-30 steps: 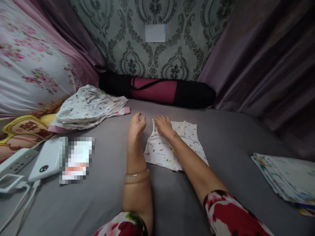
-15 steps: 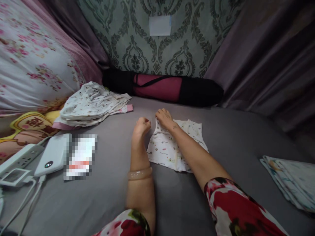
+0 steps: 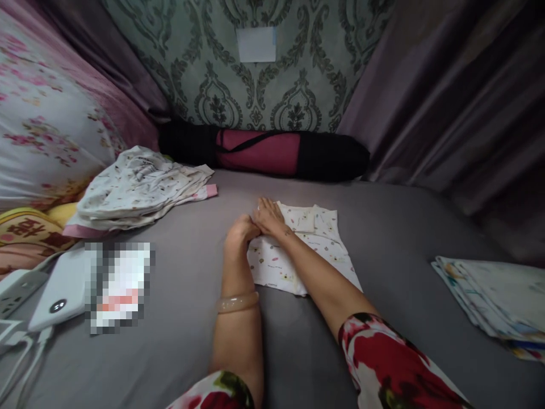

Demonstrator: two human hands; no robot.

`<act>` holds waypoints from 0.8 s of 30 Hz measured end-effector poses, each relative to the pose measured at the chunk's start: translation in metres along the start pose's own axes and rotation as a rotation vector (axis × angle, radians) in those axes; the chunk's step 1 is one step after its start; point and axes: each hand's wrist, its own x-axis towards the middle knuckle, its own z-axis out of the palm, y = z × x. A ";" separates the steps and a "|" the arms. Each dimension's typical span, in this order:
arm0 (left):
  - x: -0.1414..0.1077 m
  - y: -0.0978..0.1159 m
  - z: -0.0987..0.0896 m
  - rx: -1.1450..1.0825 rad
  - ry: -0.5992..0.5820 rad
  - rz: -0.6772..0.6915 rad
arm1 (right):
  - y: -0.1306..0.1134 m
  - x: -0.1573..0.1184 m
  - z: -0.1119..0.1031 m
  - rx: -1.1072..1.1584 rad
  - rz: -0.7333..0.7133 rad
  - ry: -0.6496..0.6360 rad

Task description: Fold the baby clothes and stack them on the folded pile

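Observation:
A small white baby shirt (image 3: 310, 250) with tiny coloured prints lies on the grey sheet, partly under my right forearm. One piece of it, perhaps a sleeve, is folded flat across its upper part. My right hand (image 3: 269, 217) rests on the shirt's upper left corner, palm down with the fingers stretched out. Close against it, my left hand (image 3: 242, 232) has its fingers bent in at the shirt's left edge. Its fingertips are partly hidden, but they seem to pinch the cloth there.
A pile of printed baby clothes (image 3: 140, 187) lies to the left, and folded cloths (image 3: 494, 295) lie to the right. A power bank (image 3: 66, 289), a power strip (image 3: 19, 289) and cables are at the lower left. A long black and maroon bag (image 3: 259, 152) runs along the wall.
My left hand has come up to the shirt's left edge, beside my right hand. The right hand has flattened onto the cloth, and a folded piece now shows across the shirt's top. The view has shifted slightly right.

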 end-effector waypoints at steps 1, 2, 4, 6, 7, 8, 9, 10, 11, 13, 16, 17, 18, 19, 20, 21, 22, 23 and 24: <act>0.000 0.002 -0.001 0.042 -0.039 -0.019 | -0.001 0.000 0.003 0.014 0.018 -0.018; -0.001 0.003 -0.002 0.083 -0.076 -0.033 | -0.002 0.000 0.006 0.025 0.032 -0.028; -0.003 0.007 -0.005 0.126 -0.112 -0.025 | -0.004 0.000 0.011 0.036 0.045 -0.016; -0.004 0.009 -0.008 0.131 -0.136 -0.011 | -0.005 0.000 0.012 0.038 0.048 0.022; -0.005 0.010 -0.009 0.132 -0.151 -0.015 | -0.005 0.000 0.011 0.042 0.046 0.032; -0.006 0.010 -0.010 0.135 -0.169 -0.025 | -0.005 0.000 0.009 0.054 0.038 0.028; -0.007 0.010 -0.011 0.138 -0.187 -0.038 | -0.004 -0.001 0.006 0.074 0.026 0.013; -0.008 0.010 -0.012 0.143 -0.198 -0.054 | -0.002 -0.003 0.001 0.096 0.013 -0.004; -0.009 0.010 -0.013 0.144 -0.199 -0.064 | 0.000 -0.006 -0.005 0.113 0.002 -0.015; -0.012 0.011 -0.016 0.137 -0.141 -0.063 | 0.008 -0.016 -0.018 0.112 0.006 -0.005; -0.017 0.018 -0.017 0.106 0.072 0.033 | 0.026 -0.042 -0.032 0.043 0.089 0.045; -0.018 0.022 -0.016 0.094 0.113 0.089 | 0.033 -0.051 -0.034 0.022 0.126 0.043; -0.019 0.027 -0.014 0.083 0.127 0.149 | 0.039 -0.059 -0.034 0.006 0.163 0.032; -0.019 0.031 -0.011 0.070 0.116 0.214 | 0.044 -0.065 -0.032 -0.005 0.192 0.016; -0.018 0.035 -0.006 0.059 0.089 0.272 | 0.048 -0.070 -0.029 -0.013 0.212 0.006; -0.016 0.038 -0.001 0.052 0.059 0.318 | 0.051 -0.073 -0.025 -0.020 0.224 0.004; -0.013 0.041 0.005 0.050 0.036 0.354 | 0.053 -0.075 -0.020 -0.025 0.233 0.013; -0.010 0.042 0.012 0.056 0.021 0.379 | 0.054 -0.075 -0.016 -0.031 0.239 0.032; -0.006 0.042 0.019 0.069 0.015 0.397 | 0.054 -0.074 -0.013 -0.035 0.244 0.055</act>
